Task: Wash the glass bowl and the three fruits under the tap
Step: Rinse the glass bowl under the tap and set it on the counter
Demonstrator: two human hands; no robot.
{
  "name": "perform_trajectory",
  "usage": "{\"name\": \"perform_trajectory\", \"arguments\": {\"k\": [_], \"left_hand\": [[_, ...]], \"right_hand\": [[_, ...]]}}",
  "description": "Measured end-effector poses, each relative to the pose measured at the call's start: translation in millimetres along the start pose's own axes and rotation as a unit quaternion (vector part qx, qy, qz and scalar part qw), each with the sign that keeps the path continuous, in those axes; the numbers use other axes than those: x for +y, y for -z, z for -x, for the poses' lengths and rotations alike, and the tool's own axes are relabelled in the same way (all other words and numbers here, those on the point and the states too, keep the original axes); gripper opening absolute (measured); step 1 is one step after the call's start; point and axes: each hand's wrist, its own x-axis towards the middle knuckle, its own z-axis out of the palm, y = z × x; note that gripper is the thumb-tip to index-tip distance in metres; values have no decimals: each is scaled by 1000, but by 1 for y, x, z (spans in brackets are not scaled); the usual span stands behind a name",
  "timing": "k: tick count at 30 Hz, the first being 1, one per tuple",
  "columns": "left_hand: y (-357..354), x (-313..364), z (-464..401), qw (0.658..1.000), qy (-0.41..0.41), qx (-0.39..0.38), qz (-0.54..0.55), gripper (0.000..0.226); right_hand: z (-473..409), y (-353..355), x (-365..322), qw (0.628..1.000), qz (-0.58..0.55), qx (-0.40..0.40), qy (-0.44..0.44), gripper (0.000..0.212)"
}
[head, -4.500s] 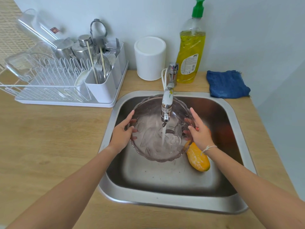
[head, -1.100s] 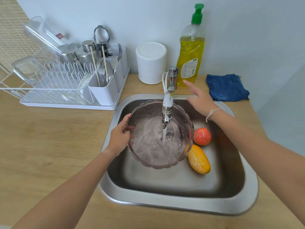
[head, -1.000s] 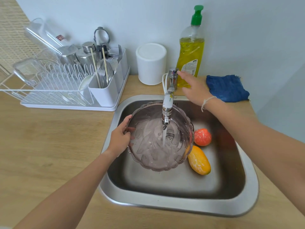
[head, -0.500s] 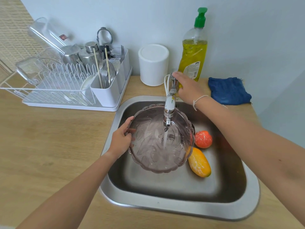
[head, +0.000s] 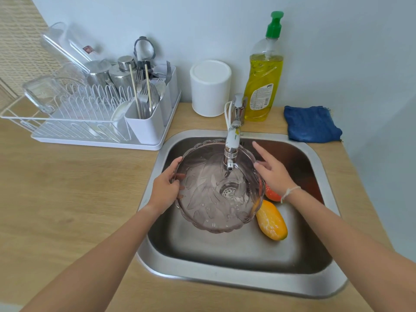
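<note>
A tinted glass bowl (head: 209, 199) with a scalloped rim hangs over the steel sink (head: 225, 278), just under the tap spout (head: 230, 154). No water runs from the spout. My left hand (head: 165, 188) grips the bowl's left rim. My right hand (head: 270, 170) hovers by the bowl's right rim, fingers spread, holding nothing. A yellow-orange mango (head: 271, 220) lies in the sink at the bowl's right. Behind my right wrist shows part of a red-orange fruit (head: 271, 194). A third fruit is not visible.
A white dish rack (head: 90, 118) with cutlery and glassware stands on the wooden counter at the left. Behind the sink are a white canister (head: 210, 87), a yellow dish soap bottle (head: 263, 73) and a folded blue cloth (head: 311, 127).
My right hand left the bowl, went up to the tap handle and came back down beside the bowl's right rim. The water stream has stopped. My left hand kept holding the bowl.
</note>
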Motion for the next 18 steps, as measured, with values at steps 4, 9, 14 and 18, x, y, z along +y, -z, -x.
{"name": "perform_trajectory", "arguments": {"k": [4, 9, 14, 18], "left_hand": [[0, -1, 0, 1000, 2, 1, -7, 69], [1, 0, 3, 1000, -6, 10, -11, 69], [5, 1, 13, 998, -37, 45, -13, 73], [7, 1, 24, 996, -54, 67, -11, 73]], "right_hand": [[15, -6, 14, 999, -40, -21, -24, 64], [15, -9, 12, 998, -46, -35, -23, 69], [10, -11, 10, 999, -8, -39, -3, 78], [2, -12, 8, 999, 21, -36, 10, 78]]}}
